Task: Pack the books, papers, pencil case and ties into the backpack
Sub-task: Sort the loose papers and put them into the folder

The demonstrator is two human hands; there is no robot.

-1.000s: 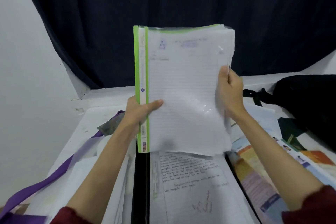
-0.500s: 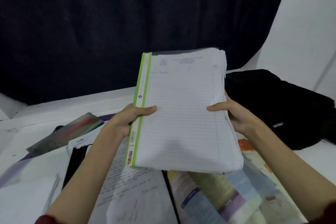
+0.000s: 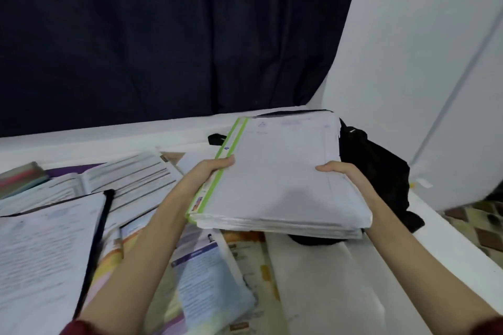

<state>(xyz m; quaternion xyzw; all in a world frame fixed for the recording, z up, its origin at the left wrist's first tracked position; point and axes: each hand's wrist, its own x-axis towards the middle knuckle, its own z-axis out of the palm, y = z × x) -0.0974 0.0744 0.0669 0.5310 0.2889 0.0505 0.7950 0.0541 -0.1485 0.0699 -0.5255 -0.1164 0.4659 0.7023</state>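
While both hands — left (image 3: 209, 171), right (image 3: 345, 177) — grip the paper stack's (image 3: 280, 179) side edges, it overhangs the black backpack (image 3: 381, 171).

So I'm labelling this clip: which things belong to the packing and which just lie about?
Job: paper stack held by left hand and right hand; black backpack; open books; pencil case.
Lying about: dark curtain; tiled floor.
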